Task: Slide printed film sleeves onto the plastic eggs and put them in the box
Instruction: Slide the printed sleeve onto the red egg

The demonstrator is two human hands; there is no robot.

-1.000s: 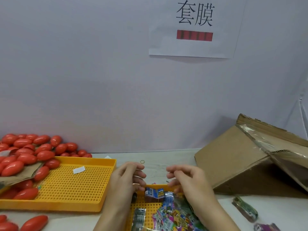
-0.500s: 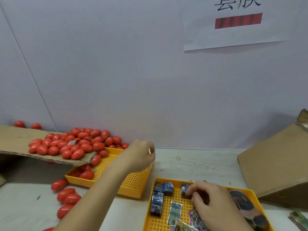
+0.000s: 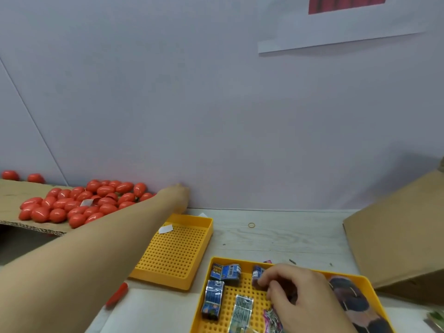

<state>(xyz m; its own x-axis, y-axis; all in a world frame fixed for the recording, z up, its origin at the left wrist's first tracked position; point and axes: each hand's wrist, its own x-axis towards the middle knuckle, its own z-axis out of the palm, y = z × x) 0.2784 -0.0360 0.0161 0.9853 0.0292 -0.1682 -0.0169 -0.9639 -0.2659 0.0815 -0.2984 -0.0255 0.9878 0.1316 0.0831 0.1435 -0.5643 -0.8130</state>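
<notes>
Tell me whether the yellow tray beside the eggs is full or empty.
Nearly empty: the yellow tray shows bare perforated floor, with only a white paper scrap lying in it.

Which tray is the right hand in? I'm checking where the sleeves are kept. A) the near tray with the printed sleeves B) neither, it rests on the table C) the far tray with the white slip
A: the right hand is curled over the near tray, among the sleeves.

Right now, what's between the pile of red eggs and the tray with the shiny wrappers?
The head view shows the other yellow tray lying between the red eggs and the sleeve tray.
</notes>
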